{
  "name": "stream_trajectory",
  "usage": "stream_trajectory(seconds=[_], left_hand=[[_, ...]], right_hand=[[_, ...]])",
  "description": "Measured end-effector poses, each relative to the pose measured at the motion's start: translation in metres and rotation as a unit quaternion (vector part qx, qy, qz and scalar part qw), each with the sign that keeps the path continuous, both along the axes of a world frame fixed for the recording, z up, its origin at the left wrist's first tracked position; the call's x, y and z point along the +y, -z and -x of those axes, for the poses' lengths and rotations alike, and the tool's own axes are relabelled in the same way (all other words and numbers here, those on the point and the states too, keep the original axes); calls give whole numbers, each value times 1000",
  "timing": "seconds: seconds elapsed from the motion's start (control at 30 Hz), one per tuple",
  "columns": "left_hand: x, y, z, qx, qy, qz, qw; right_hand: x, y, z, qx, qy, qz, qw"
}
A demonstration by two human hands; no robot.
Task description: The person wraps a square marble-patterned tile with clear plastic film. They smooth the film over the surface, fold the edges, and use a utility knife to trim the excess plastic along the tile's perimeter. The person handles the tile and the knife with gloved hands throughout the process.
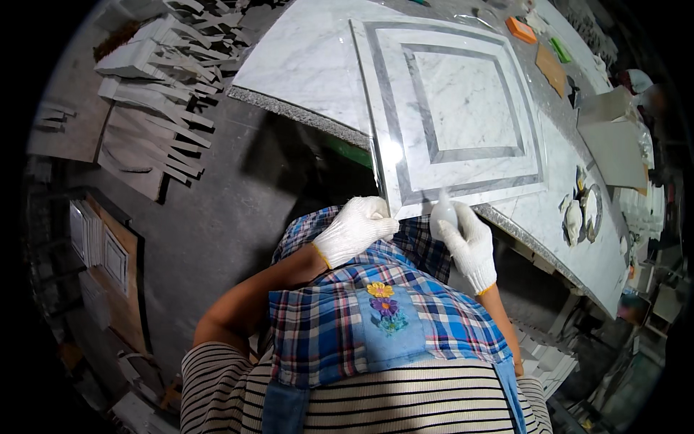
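Note:
A square white marble panel (473, 101) with two inlaid grey frames lies on the worktable, its near edge reaching past the slab below. My left hand (354, 231), in a white knit glove, is closed at the panel's near left corner, fingers curled round it. In my right hand (471, 246), also gloved, is a small translucent squeeze bottle (444, 213), nozzle pointing up beside the panel's near edge. The fingers wrap round the bottle's body.
The marble tabletop (303, 79) has a rough cut edge. On its right are an orange box (520, 30), a brown piece of board (551, 70) and a round dish (591, 213). Thin stone strips (173, 108) are piled far left. Framed panels (116, 260) stand lower left.

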State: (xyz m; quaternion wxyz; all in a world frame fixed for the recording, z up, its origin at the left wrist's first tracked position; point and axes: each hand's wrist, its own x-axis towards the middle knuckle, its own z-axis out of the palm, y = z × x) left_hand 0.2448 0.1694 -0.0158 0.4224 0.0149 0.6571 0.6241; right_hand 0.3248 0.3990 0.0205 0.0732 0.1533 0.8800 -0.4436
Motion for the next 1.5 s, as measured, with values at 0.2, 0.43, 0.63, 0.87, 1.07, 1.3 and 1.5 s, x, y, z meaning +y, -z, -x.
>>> stream_trajectory(seconds=[0.2,0.43,0.63,0.87,1.07,1.3,1.5], left_hand=[[0,1,-4,30,-3,4,1000],[0,16,-6,42,1,4,999],[1,22,-8,73,12,20,997],[-1,11,-7,103,29,49,993],[-1,8,-6,151,49,91,983],[-1,11,-6,168,57,102,979],[-1,4,-4,166,66,117,977]], right_hand=[[-18,-6,-3,-7,-24,-55,998],[-23,-5,-3,2,-28,-89,996],[-26,-7,-3,20,-25,-85,996],[-29,-11,-3,10,-21,-87,996],[-27,-8,-6,17,-34,-107,994],[-27,-11,-3,21,-28,-112,993],[-26,-10,-6,21,-47,-118,992]])
